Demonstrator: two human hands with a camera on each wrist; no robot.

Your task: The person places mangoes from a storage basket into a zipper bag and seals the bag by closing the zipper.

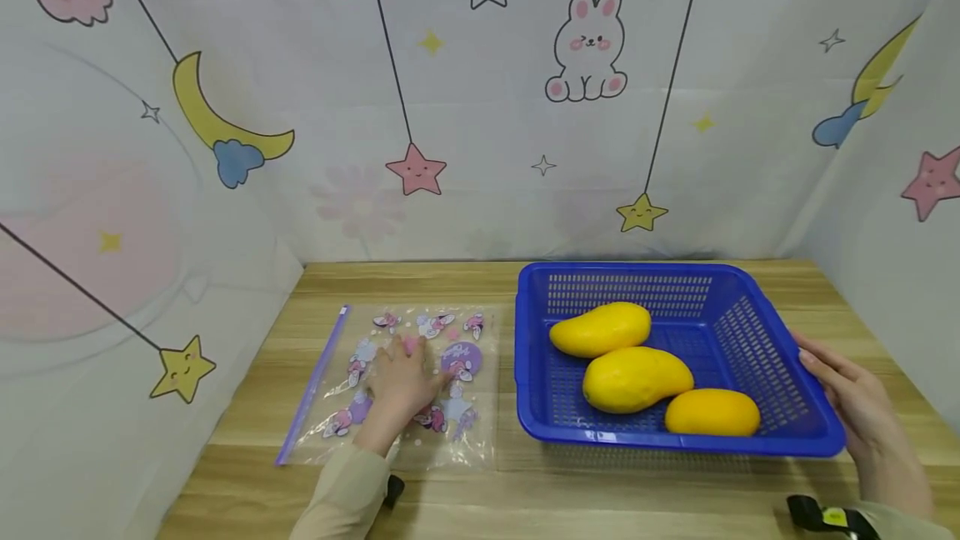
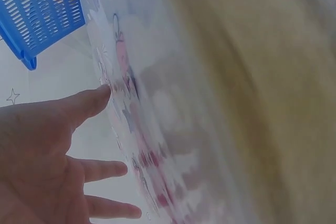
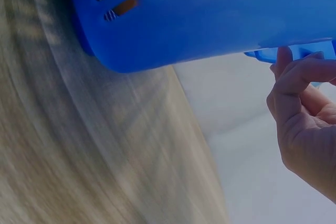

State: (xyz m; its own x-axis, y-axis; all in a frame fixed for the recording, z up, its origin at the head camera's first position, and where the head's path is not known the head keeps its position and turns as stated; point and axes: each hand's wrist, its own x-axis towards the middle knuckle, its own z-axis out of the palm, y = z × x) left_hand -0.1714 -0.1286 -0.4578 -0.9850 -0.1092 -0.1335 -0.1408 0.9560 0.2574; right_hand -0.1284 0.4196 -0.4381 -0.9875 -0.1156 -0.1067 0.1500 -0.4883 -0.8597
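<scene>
With fingers spread, my left hand (image 1: 401,382) rests on a clear zip bag (image 1: 480,407) printed with purple and pink cartoon figures. The bag lies flat, its purple zip strip (image 1: 315,382) along the left side. In the left wrist view the fingertips (image 2: 107,95) are right at the bag's surface. My right hand (image 1: 855,407) grips the right rim of a blue plastic basket (image 1: 675,440); in the right wrist view its curled fingers (image 3: 289,85) are at the rim. Inside lie three yellow mangoes: one at the back (image 1: 603,330), one in the middle (image 1: 633,380), one in front (image 1: 712,413).
Both bag and basket are on a wood-grain table (image 1: 465,502), side by side with a narrow strip of table between them. White cloth (image 1: 495,123) with cartoon prints hangs behind and at both sides. A black strap (image 1: 828,517) is on the right wrist.
</scene>
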